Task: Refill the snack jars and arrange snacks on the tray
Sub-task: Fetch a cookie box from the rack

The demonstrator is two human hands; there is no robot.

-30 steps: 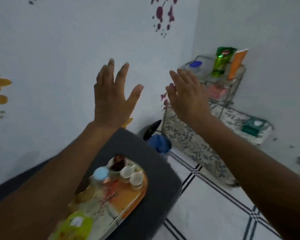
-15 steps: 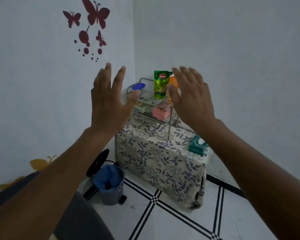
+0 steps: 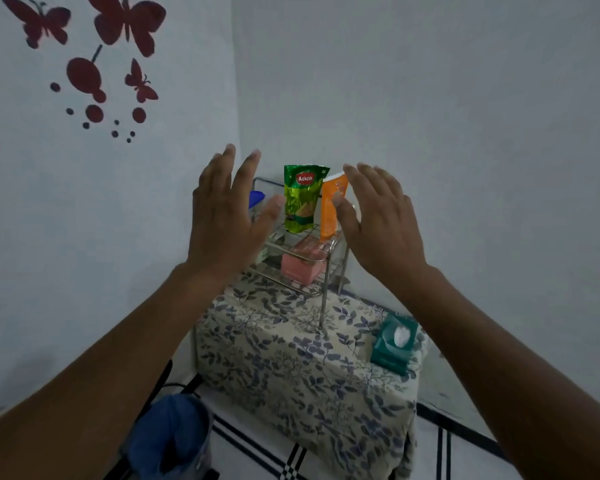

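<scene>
Both my hands are up in front of the corner, backs to the camera. Left hand (image 3: 227, 223) and right hand (image 3: 381, 223) have their fingers straight and spread, grasping nothing. Between them, on the top level of the wire rack (image 3: 321, 271), a green snack packet (image 3: 301, 199) stands upright with an orange packet (image 3: 329, 209) just right of it. A pink box (image 3: 300, 270) sits on the lower level. The rack is on a counter with a leaf-print cloth (image 3: 291, 368), tissue box (image 3: 394, 342) at its right. Blue bin (image 3: 174, 434) near left on the floor.

A home room corner: butterfly wall stickers (image 3: 125, 26), a floral-clothed table (image 3: 302, 368), wire rack (image 3: 291, 251) with snack packets (image 3: 302, 199).
</scene>
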